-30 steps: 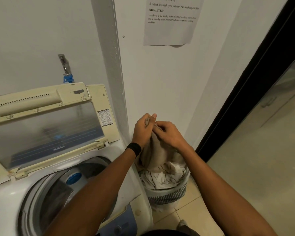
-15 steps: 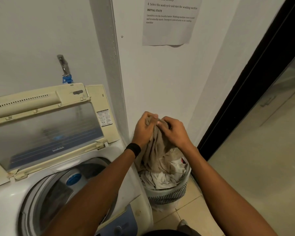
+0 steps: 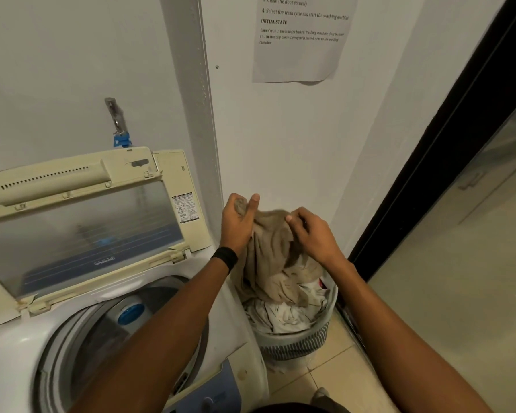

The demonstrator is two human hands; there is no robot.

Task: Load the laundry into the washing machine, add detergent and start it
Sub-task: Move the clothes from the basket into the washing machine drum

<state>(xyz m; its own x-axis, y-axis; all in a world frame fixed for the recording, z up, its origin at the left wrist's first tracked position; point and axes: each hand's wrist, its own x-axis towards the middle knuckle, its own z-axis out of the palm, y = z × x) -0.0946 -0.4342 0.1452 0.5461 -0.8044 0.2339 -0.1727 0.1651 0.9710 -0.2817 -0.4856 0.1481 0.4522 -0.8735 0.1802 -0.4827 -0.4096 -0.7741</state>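
Dim, soft light; wide-angle edge distortion.

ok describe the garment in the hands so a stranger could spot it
Right of the open washing machine stands a striped laundry basket. Above it, the left hand and right hand grip a beige cloth, tan where the white laundry beneath shows dark lines.

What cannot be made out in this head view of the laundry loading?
All in the head view:
- Drum contents: left forearm covers much of it.
- Control panel: cut by the bottom edge.
- Wall notice: top cut off, small print blurred.
- Basket depths: under the beige garment that left hand and right hand grip.
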